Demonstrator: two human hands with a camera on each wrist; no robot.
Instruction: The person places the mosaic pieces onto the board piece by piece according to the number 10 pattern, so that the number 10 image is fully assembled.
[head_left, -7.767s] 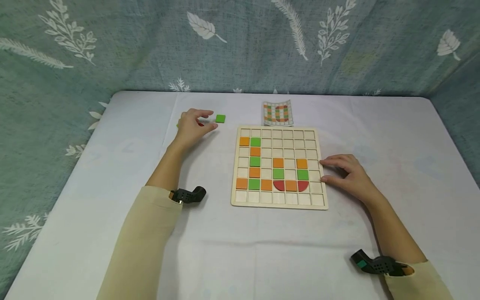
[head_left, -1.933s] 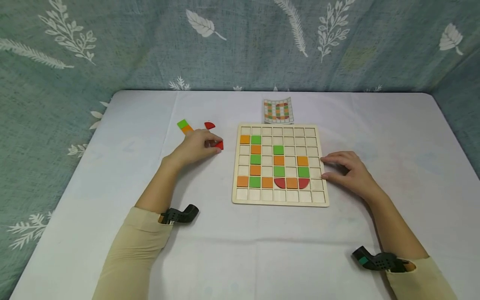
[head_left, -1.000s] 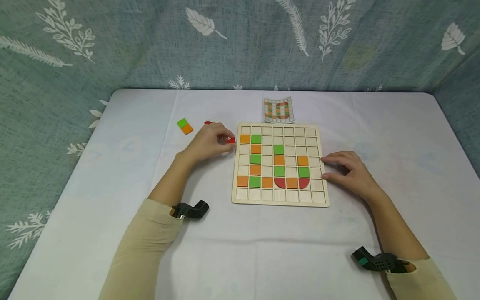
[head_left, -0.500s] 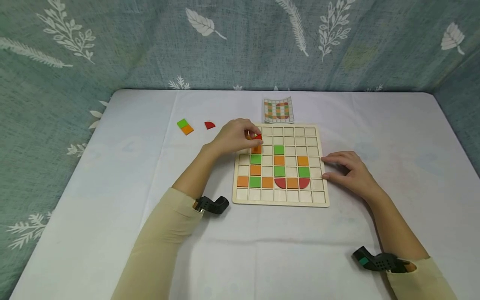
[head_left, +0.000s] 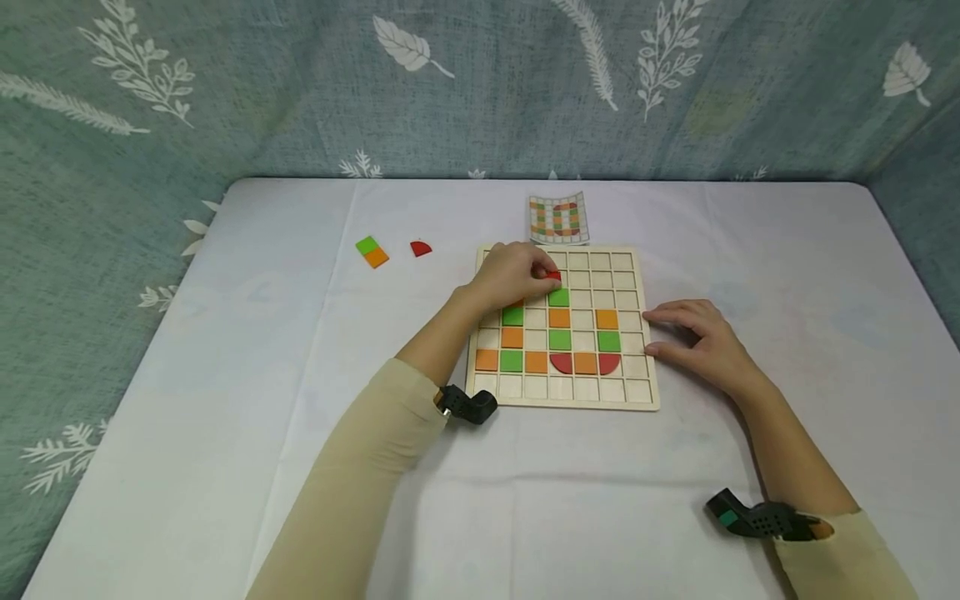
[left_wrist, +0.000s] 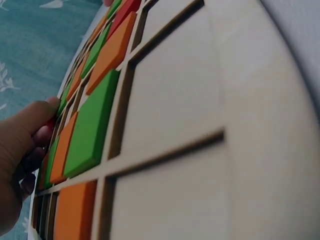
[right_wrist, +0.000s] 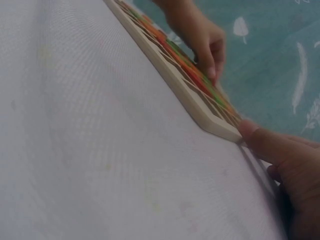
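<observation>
My left hand (head_left: 513, 273) pinches a red tile (head_left: 554, 275) between thumb and fingers, over the upper part of the wooden grid board (head_left: 639, 390). The tile sits right above a green tile (head_left: 558, 297) in the same column; fingers cover much of it. In the left wrist view, the thumb and curled fingers of the left hand (left_wrist: 22, 150) are at the board's far side. My right hand (head_left: 701, 342) touches the board's right edge with thumb and fingertips spread apart. Orange, green and red tiles fill several cells; the left forearm hides some.
Left of the board lie a loose green tile (head_left: 367, 245), an orange tile (head_left: 377, 257) against it, and a red quarter-circle tile (head_left: 421, 248). Behind the board stands a curved pattern card (head_left: 558, 218). A white cloth (head_left: 225, 375) covers the table, with a leaf-print curtain behind.
A green tile has joined the board's fourth column since the earliest frame. The left hand picked up a red tile from the left and carried it rightward over the board. The right hand stayed put.
</observation>
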